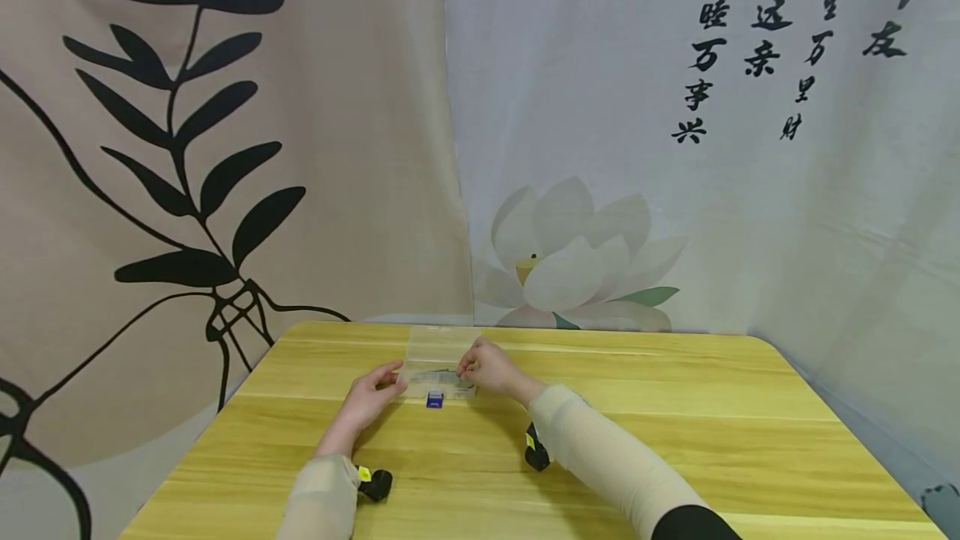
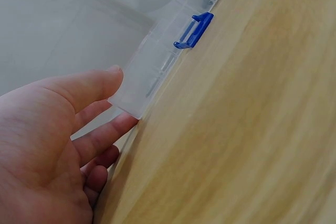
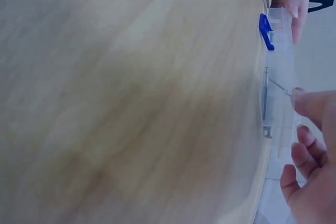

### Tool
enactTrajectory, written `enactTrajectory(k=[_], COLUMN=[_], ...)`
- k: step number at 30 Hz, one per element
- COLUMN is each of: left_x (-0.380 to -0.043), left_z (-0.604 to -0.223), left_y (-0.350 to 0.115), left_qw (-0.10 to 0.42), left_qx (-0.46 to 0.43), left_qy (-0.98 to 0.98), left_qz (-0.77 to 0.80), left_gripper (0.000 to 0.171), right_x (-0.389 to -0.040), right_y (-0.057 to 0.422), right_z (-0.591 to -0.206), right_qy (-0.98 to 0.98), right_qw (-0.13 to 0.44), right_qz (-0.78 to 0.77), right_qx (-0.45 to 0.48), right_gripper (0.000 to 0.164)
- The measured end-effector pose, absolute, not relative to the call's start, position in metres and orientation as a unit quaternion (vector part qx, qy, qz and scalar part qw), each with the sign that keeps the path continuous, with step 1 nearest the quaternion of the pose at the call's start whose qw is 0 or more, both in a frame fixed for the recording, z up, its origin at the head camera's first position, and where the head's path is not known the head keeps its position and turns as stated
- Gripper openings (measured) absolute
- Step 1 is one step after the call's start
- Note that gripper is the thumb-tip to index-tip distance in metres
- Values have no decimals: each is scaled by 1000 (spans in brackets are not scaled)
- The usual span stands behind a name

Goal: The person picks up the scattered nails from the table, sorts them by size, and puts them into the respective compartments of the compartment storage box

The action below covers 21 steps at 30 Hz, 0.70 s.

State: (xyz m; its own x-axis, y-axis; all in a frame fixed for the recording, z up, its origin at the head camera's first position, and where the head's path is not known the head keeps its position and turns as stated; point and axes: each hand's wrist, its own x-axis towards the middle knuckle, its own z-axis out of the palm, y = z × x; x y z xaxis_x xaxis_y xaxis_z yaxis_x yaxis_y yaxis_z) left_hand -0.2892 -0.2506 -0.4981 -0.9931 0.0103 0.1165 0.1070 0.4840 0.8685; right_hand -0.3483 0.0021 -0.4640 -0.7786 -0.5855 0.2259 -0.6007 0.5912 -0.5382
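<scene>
A clear plastic compartment box [image 1: 422,378] stands at the table's far side with its see-through lid [image 1: 442,344] raised behind it. A blue latch [image 2: 195,31] sits on the box's front. My left hand [image 1: 367,398] holds the box's left end, thumb near the top corner and a finger at the lower corner. Over the right part of the box, my right hand [image 1: 491,367] pinches a thin metal nail-like piece [image 3: 280,86] between thumb and fingertip, its other end slanting down into the box. A long dark metal piece [image 3: 265,95] lies inside.
The wooden table [image 1: 675,440] spreads out toward me and to both sides. Behind its far edge hangs a printed cloth [image 1: 600,148]. Black wrist devices [image 1: 377,486] are strapped to both forearms, above the tabletop.
</scene>
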Motion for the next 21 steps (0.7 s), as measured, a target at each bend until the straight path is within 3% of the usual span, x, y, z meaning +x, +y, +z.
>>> enactTrajectory(k=[13,21], left_x=[-294,-294], left_z=[-497,-497], left_y=[-249,-250], left_qw=[40,32], left_qx=[-36,-34], left_qy=[-863,-860], left_qz=[-503,-509], left_gripper=[49,51], right_x=[-354,-362], right_y=[13,44], right_z=[-461,-458], right_qy=[-894,-898], right_qw=[29,51], right_qz=[319,320], right_qx=[313,296], right_gripper=[9,10])
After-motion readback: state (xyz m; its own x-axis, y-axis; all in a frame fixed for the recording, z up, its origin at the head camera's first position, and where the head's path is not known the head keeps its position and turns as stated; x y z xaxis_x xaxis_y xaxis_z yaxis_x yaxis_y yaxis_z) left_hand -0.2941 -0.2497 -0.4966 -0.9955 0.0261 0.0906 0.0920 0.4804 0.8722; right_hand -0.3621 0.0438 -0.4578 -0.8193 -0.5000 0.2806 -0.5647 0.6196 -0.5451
